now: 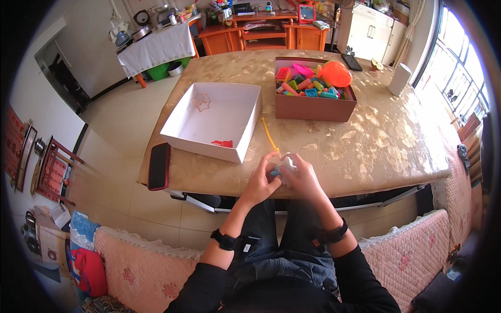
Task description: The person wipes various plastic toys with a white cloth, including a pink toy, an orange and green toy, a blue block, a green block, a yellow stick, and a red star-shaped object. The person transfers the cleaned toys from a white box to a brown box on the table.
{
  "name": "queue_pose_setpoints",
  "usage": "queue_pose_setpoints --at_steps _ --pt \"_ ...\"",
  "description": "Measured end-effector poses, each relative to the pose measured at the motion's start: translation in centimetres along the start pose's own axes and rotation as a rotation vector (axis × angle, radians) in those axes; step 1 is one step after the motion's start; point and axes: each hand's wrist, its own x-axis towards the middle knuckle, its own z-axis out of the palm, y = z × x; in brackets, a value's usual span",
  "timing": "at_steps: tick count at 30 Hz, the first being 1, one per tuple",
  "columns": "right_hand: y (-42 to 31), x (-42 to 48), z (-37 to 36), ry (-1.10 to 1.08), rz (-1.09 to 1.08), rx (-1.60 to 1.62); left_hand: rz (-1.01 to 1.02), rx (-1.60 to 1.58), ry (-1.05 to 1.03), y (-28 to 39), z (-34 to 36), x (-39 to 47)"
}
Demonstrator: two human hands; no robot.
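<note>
Both hands meet over the near edge of the table. My right hand (303,174) grips a crumpled white tissue or cloth (289,164). In the fingers of my left hand (263,178) is a small light-blue object (275,171), partly hidden, with the white material against it. Just beyond my fingertips a thin yellow plastic strip (268,135) lies on the table. To the left stands an open white box (219,117), holding a star-shaped copper-coloured wire piece (202,102) and a small red plastic piece (222,143).
A brown box (313,109) full of colourful toy blocks stands further back, an orange toy (336,74) on top. A phone (159,166) rests at the table's left edge. Another dark phone (351,62), a cut fruit (376,64) and a white cylinder (399,80) stand or lie at the far right.
</note>
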Motion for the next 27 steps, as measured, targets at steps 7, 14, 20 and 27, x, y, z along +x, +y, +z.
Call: queue_pose_setpoints --at_steps 7,14,20,27 --pt "-0.1 -0.1 0.0 0.080 0.223 0.131 0.001 -0.069 -0.003 0.1 -0.2 0.0" --pt "0.8 0.5 0.0 -0.043 -0.351 -0.170 0.061 0.276 0.018 0.4 0.6 -0.2" --pt "0.2 -0.2 -0.1 0.033 0.103 0.154 -0.065 0.193 -0.005 0.2 0.4 -0.1" --pt "0.5 -0.1 -0.1 0.155 0.050 0.121 -0.087 0.153 0.011 -0.3 -0.1 0.1"
